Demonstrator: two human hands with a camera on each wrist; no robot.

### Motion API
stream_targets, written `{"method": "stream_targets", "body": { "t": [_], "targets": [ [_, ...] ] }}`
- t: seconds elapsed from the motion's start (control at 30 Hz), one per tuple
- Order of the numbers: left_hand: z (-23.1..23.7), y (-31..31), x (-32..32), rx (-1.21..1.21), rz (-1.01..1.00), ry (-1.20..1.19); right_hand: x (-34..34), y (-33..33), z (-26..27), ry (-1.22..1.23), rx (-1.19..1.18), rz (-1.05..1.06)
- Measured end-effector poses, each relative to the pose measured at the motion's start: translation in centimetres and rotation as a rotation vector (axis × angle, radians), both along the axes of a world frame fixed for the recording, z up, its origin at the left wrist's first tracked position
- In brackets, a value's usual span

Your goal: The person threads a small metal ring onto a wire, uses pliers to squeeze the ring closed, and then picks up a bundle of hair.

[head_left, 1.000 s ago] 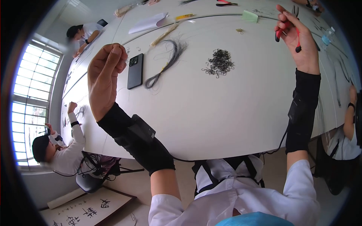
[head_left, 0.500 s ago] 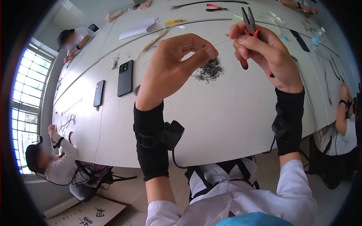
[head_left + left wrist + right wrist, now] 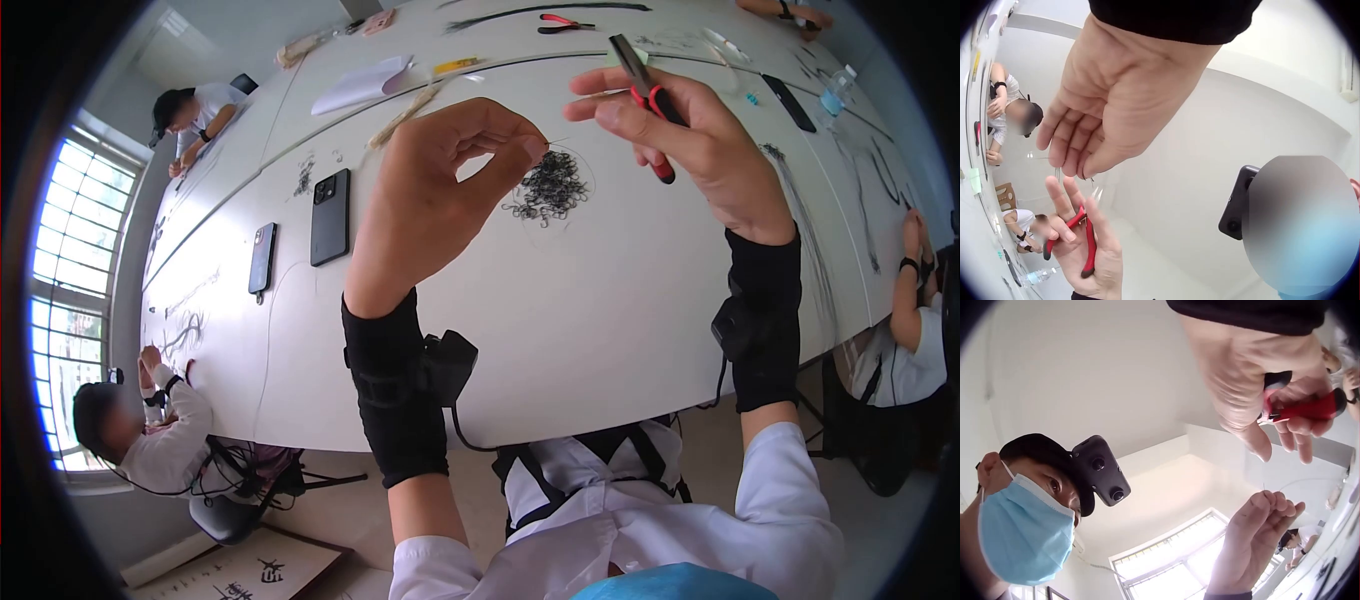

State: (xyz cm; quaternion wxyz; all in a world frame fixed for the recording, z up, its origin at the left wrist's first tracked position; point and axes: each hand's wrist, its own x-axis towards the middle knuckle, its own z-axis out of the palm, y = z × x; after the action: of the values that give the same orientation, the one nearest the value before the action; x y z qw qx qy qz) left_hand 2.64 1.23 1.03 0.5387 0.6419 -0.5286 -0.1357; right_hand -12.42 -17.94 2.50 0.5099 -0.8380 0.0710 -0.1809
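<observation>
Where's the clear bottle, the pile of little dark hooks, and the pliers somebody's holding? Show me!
Clear bottle [image 3: 832,101]: head view, on its side.
Pile of dark hooks [image 3: 550,188]: head view, middle of the pile.
Held pliers [image 3: 1090,244]: left wrist view, on a red handle.

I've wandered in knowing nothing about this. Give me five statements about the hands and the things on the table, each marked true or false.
1. The right hand holds red-handled pliers. True.
2. The left hand is spread flat. False: its thumb and fingertips pinch a thin strand.
3. The small dark curled pieces sit in a bowl. False: they lie heaped directly on the table.
4. The smaller phone rests on the larger phone. False: they lie apart.
5. Another pair of pliers lies beyond the heap, towards the far side. True.
</observation>
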Motion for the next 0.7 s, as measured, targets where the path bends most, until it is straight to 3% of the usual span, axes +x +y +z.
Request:
{"method": "stream_targets", "body": {
  "t": [0.13, 0.7],
  "targets": [
    [0.4, 0.0, -0.5, 0.024, 0.031, -0.046, 1.1, 1.4, -1.0, 0.023, 0.184, 0.133],
    [0.4, 0.0, -0.6, 0.042, 0.077, -0.213, 1.4, 1.2, -1.1, 0.063, 0.016, 0.013]
  ]
}}
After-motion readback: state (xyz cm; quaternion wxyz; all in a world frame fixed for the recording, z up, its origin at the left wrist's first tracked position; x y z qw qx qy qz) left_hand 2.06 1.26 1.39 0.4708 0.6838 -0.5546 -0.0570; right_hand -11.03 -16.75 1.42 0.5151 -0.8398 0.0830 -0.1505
